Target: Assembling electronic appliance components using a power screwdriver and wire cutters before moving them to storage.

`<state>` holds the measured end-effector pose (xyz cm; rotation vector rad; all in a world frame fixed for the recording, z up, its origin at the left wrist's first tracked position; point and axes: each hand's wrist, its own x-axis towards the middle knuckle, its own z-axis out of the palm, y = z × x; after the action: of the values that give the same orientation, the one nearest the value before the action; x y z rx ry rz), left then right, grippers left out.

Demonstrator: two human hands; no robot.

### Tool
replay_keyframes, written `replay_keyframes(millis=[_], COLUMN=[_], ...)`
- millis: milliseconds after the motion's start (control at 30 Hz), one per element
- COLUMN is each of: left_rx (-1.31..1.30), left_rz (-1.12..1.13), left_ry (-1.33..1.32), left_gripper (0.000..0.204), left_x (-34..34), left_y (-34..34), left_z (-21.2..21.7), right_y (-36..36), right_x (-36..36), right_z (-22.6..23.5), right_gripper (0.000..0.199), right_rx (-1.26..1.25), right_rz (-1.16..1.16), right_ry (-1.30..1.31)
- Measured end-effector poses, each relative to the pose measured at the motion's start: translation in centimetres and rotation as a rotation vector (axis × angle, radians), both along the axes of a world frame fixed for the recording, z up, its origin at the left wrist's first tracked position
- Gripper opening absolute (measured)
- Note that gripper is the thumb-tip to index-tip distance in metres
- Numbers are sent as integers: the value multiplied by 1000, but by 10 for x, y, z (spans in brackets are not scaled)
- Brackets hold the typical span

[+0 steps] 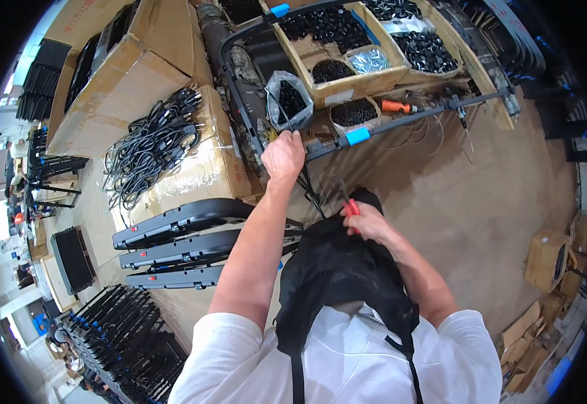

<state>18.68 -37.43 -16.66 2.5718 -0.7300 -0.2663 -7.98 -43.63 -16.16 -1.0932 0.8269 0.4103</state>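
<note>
The left hand [283, 156] clamps the black tubular metal frame [401, 119], steadying it; the right hand [367, 222] grips red-handled pliers [351, 209] closed, ready at its bar.

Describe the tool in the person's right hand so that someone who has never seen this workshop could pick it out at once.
Start at the black metal frame that lies across the brown floor below the cardboard trays of small black parts. Follow its thin black bar down toward the person's black apron, where the right hand sits. The tool there has red handles, unlike the orange-handled tool lying by the trays.
</note>
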Motion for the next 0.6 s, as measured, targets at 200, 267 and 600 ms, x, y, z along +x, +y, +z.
replay_keyframes(millis=[200,267,600], left_rx=[92,99,-600], left_rz=[7,11,355], left_ry=[-31,80,-584], left_gripper=[39,39,17], left_x=[7,-2,247], left_y=[24,4,-10], left_z=[-7,3,235], right_y=[-41,-67,-129], right_x=[91,100,142], right_z=[-94,-179,-305], right_gripper=[60,49,38], right_rx=[-585,-369,331], right_rz=[22,-129,-476], right_ry=[39,-114,259])
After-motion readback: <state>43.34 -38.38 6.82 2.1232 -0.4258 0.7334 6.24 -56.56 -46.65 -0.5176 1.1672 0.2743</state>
